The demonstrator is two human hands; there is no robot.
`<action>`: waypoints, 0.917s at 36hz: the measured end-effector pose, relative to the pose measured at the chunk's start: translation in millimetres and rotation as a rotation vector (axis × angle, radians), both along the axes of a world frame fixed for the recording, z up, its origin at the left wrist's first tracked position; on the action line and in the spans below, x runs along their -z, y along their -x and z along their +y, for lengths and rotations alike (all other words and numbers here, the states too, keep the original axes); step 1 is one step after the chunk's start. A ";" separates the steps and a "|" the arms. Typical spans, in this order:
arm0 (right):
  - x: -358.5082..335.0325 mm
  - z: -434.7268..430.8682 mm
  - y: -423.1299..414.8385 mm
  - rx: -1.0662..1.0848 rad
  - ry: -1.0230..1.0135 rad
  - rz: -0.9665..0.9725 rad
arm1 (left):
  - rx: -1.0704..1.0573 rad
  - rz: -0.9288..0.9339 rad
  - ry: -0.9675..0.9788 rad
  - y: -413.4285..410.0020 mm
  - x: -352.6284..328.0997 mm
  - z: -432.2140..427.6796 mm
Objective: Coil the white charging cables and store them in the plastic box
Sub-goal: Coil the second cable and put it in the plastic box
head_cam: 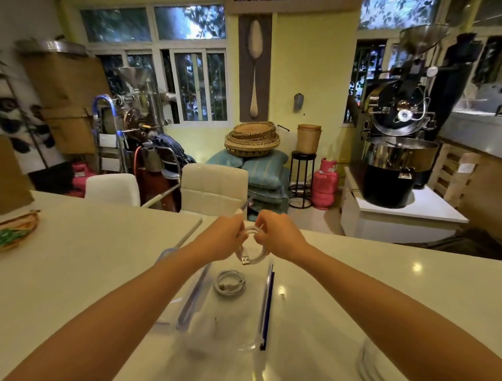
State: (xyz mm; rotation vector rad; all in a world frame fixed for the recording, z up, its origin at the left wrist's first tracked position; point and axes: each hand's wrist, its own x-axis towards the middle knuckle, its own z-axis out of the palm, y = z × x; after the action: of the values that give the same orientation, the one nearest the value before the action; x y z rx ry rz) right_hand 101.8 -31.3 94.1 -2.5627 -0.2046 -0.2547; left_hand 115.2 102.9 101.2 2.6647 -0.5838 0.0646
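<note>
readable text: none anywhere in the head view
sign (271, 2) at top edge above the spoon picture: dark lettering cropped by the frame, only the letter bottoms show, unreadable
paper label (466, 166) on the wooden crate at right: too blurred to read
round gauge (432, 71) on the black roaster: face washed out, no numbers legible
pink gas cylinder (324, 185): no marking legible
USB plug (245, 260) of the held white cable: no logo visible
</note>
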 end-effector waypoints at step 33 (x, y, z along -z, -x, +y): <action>70.0 33.9 -46.5 -0.243 0.940 0.207 | -0.247 0.349 -0.049 -12.3 101.8 -15.2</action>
State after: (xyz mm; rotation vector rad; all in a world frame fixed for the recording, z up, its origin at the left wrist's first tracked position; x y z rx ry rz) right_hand 148.3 2.6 24.1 -3.4028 -0.6841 0.2746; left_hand 127.6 87.7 -0.6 2.6924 -0.1456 -0.3414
